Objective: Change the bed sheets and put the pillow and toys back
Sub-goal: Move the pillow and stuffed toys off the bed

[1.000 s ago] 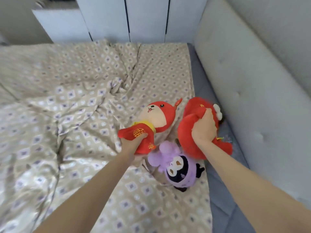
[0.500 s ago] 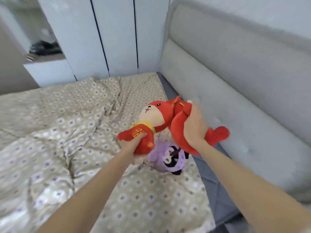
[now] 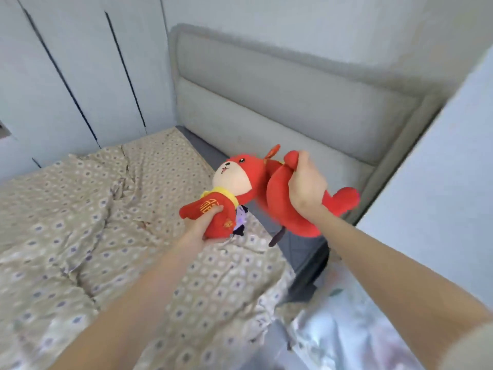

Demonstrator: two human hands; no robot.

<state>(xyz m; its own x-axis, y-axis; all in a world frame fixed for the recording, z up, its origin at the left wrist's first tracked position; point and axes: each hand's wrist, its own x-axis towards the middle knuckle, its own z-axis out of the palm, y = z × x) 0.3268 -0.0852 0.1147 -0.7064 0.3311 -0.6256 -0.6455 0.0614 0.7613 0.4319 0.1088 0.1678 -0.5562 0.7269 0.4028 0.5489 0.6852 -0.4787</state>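
My left hand (image 3: 205, 222) grips the body of a red plush animal with a cream face (image 3: 234, 180), held above the bed. A second red plush toy (image 3: 282, 206) is gripped by my right hand (image 3: 306, 188), pressed against the first toy's head. Only a sliver of a purple plush toy (image 3: 241, 218) shows behind the first toy's body; what holds it up is hidden. Below lies a rumpled beige patterned sheet (image 3: 93, 222) covering the bed, with a strip of grey mattress (image 3: 293, 244) bare along the right side.
A grey padded headboard (image 3: 280, 102) runs behind the toys. White wardrobe doors (image 3: 80, 76) stand at the far end of the bed. A white wall (image 3: 440, 196) is close on the right. Pale floral fabric (image 3: 338, 329) lies at the lower right.
Both hands have lifted the red toys up off the bed and toward the right. The purple toy has risen with them and is now mostly hidden. The view has swung toward the headboard.
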